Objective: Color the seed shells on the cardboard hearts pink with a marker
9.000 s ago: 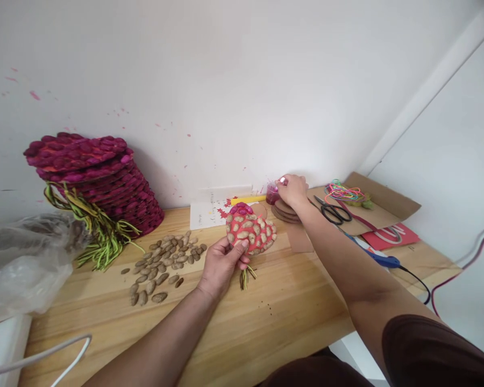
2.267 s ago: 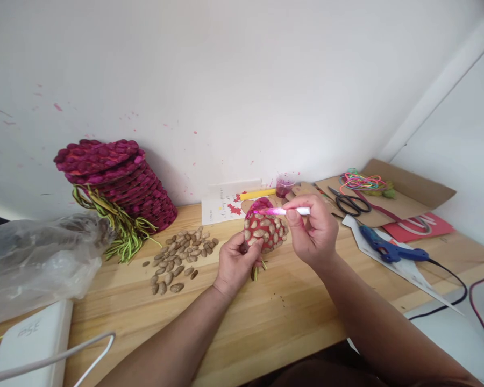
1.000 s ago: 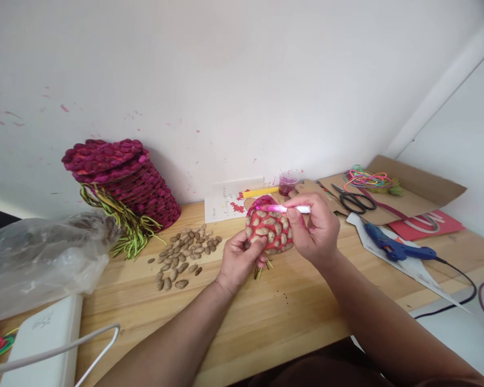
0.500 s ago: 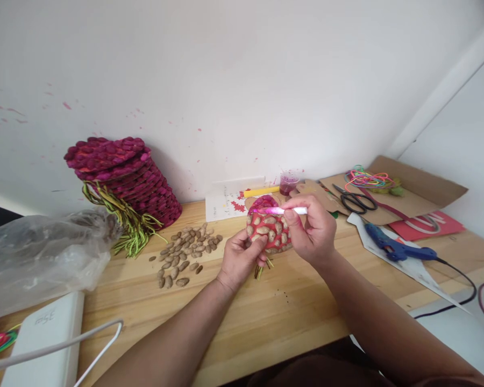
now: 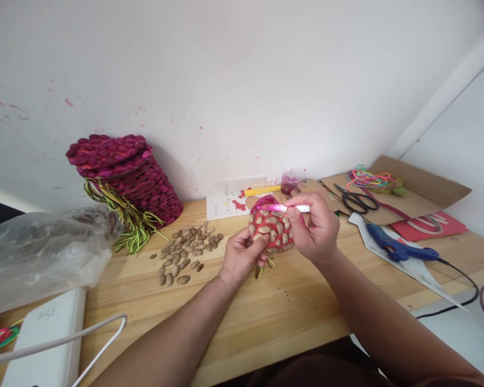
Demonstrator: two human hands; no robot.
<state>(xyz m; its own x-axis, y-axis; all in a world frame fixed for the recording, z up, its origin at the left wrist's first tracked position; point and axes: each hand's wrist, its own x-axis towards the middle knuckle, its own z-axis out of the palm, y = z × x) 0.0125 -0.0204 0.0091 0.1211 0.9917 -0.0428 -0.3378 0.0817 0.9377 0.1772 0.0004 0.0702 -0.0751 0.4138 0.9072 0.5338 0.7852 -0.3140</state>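
Observation:
My left hand (image 5: 244, 250) grips a round red peanut-covered piece (image 5: 271, 231), its thumb pressed on the front and its fingers behind. Most of its peanuts are bare tan, while the upper edge is coloured magenta. Green and brown strings hang below it. Between the thumb and fingers of my right hand (image 5: 315, 224) is a slim white paintbrush (image 5: 280, 208) with a magenta-stained end. The brush end lies at the magenta upper part; whether it touches is too small to tell. Loose peanuts (image 5: 189, 242) are spread on the table left of my left hand.
A stack of magenta peanut-covered pieces (image 5: 133, 177) with green strings leans against the wall. Beside it lies a plastic bag (image 5: 44, 258). A cup of magenta liquid (image 5: 290, 185) stands behind my right hand. Scissors (image 5: 357, 200), a blue glue gun (image 5: 399, 247) and cardboard (image 5: 427, 188) are at right.
The brush end has shifted slightly left and up along the magenta edge of the piece. Both hands keep their grips, and the whole view has moved a little.

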